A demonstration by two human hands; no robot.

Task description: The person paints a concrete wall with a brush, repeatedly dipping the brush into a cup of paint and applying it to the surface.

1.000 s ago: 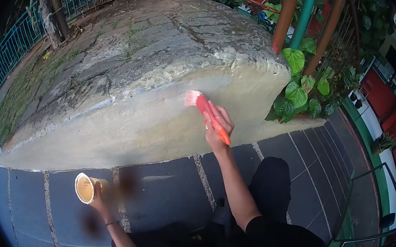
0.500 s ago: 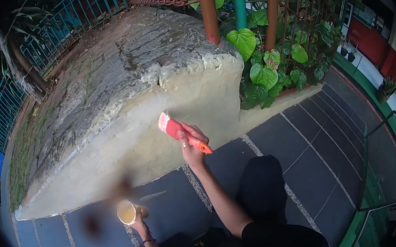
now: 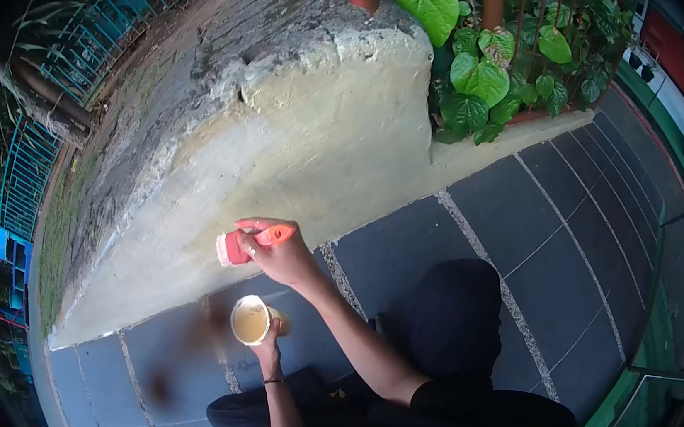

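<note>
My right hand [image 3: 277,255] is closed around a red and orange paintbrush [image 3: 240,250], whose pale, paint-coated bristles point left, in front of the lower part of a cream-coloured wall [image 3: 341,138]. Whether the bristles touch the wall I cannot tell. Below it, my left hand [image 3: 268,349] grips a cup [image 3: 251,321] of cream paint, its open top facing up. A short gap separates the brush from the cup.
Rough grey stone [image 3: 183,55] tops the wall. Dark floor tiles [image 3: 485,203] with speckled strips run beside it. Leafy plants [image 3: 480,78] and brown posts stand at the wall's upper right. A teal fence [image 3: 29,172] is at the left, and a metal handrail [image 3: 631,394] at the right.
My right hand and the brush have moved down and left, with the brush tilted differently. My left hand has raised the cup closer to the brush. The camera view has shifted lower.
</note>
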